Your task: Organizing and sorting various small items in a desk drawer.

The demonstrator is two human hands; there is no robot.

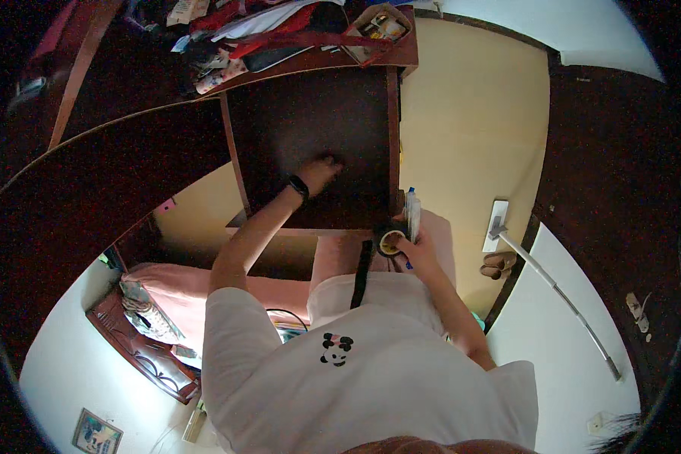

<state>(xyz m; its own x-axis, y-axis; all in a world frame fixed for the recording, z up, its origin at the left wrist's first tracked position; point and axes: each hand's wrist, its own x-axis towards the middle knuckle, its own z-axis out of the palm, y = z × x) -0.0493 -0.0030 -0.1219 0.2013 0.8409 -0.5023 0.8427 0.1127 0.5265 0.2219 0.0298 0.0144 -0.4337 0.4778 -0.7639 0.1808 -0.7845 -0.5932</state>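
My left hand (321, 175), with a black band on its wrist, reaches into a dark wooden compartment (310, 113) in front of me. Its fingers are smeared by motion, so I cannot make out whether anything is in them. Lower and to the right, my right hand (422, 253) is closed around a dark roll of tape (390, 240) with a yellowish core. Slim clear items with a blue tip, resembling pens (413, 212), stick up from the same hand. A black strip (362, 274) lies against my white clothing, near the roll.
Clothes (280, 30) and an open box of small things (382, 30) lie on the surface above the compartment. At right, a flat mop (537, 265) leans beside brown slippers (498, 265) on the floor. A bed with pink covers (181, 284) is at left.
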